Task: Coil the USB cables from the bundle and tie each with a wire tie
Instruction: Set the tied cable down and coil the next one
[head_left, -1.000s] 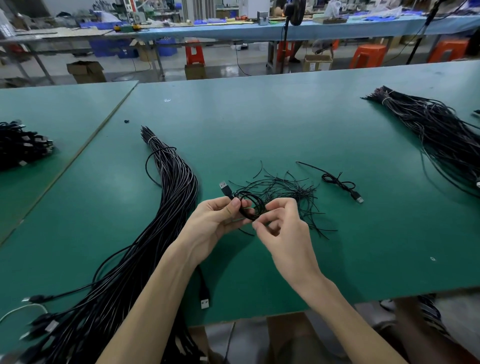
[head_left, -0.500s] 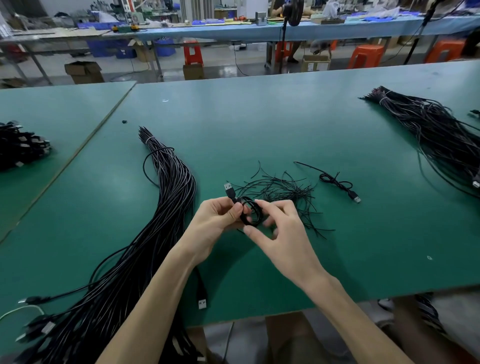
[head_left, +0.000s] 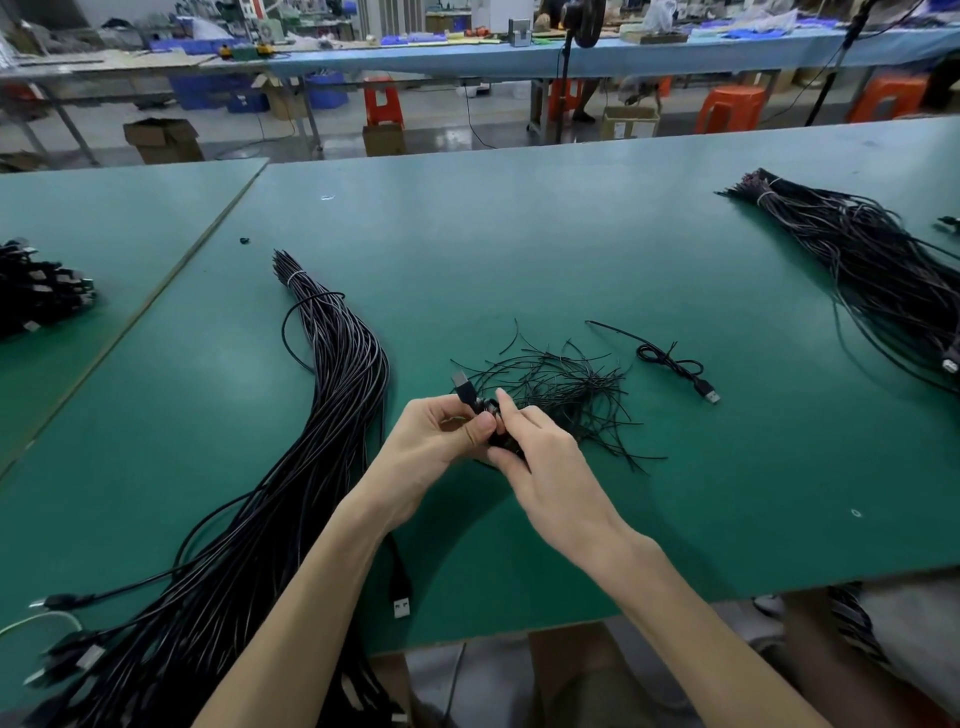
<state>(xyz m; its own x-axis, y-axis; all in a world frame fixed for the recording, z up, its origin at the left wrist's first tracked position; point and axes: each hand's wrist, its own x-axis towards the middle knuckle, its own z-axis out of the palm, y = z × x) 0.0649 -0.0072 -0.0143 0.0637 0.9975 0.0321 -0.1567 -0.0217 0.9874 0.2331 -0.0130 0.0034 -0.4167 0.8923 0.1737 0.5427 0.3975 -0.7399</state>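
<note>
Green matting is covering the long bench (head_left: 571, 234), and most of the work is lying on it undone. The thick bundle of long black USB cables (head_left: 332, 415), banded near its far end, is sprawling from mid-bench past the near edge on the left and is looking barely thinned. A second loose sheaf of black cables (head_left: 857, 270) is stretching along the right side, well apart from the hands. On the adjoining bench at far left a dark heap of black cables (head_left: 41, 296) is sitting; whether those are finished coils I am unable to tell. Just beyond the hands a scattered pile of thin black wire ties (head_left: 566, 384) is waiting, plentiful but tangled, so picking out a single one is likely calling for care. The left hand (head_left: 441, 436) and the right hand (head_left: 550, 467) are meeting together above the bench, both clamping on one small coiled black USB cable (head_left: 506, 441), whose plug is sticking up past the left fingers. Its coiling is looking done and its tying seems to be under way, though no tie is showing on it. Right of the pile one small bunched black cable (head_left: 675, 364) is lying, seemingly finished. Nothing is blocking the hands.
</note>
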